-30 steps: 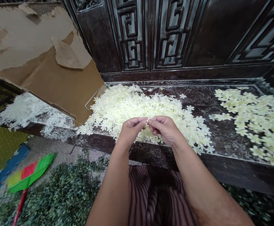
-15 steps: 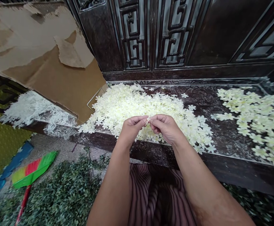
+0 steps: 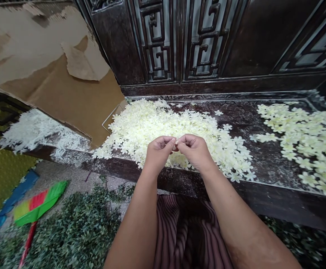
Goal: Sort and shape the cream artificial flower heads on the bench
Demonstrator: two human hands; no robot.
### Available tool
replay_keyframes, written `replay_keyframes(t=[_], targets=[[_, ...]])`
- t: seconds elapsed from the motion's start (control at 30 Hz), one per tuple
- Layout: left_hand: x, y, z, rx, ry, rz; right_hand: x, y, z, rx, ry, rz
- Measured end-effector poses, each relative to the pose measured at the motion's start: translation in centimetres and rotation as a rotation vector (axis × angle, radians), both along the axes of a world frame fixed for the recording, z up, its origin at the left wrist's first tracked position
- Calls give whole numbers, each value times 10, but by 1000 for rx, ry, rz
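Observation:
My left hand [image 3: 159,151] and my right hand [image 3: 194,149] meet fingertip to fingertip over the front edge of a dark wooden bench [image 3: 252,123]. Both are closed in a pinch on one small cream artificial flower [image 3: 175,142], which barely shows between the thumbs. Right behind and under the hands lies a big heap of the same cream flowers [image 3: 157,125]. A second, looser spread of cream flowers [image 3: 303,138] covers the bench to the right.
A torn cardboard sheet [image 3: 56,82] leans on the bench at the left, with white plastic foliage [image 3: 31,130] beside it. Green artificial leaves [image 3: 76,228] cover the floor. A green and red broom [image 3: 36,205] lies at the lower left. Carved dark panels [image 3: 180,41] rise behind.
Both hands have curled tighter and drawn slightly closer together on the small flower. The view has shifted only a little.

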State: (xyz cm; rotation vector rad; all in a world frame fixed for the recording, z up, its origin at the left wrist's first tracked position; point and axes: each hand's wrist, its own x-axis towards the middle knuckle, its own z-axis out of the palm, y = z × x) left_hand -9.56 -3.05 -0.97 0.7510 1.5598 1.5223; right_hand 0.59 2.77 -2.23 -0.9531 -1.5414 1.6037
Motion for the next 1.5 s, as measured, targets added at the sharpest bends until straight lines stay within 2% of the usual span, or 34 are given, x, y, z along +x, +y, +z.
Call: replay_keyframes(t=[0.2,0.47,0.83,1.17,1.3,1.5], targets=[[1,1,-1,3,25,42,-1,1,-6,-7,32,20],[0,1,-4,76,9,-22,0,2,1,-131,28,68],[-5,-3,-3,63,0,-70,3,2,7,-194,-10,103],[-6,-4,-3,72,-8,-82,4,4,4,-209,-12,138],[-4,-2,-2,80,-91,-13,-1,2,0,-189,34,97],[-8,1,-1,63,-319,215,4,4,2,-201,172,46]])
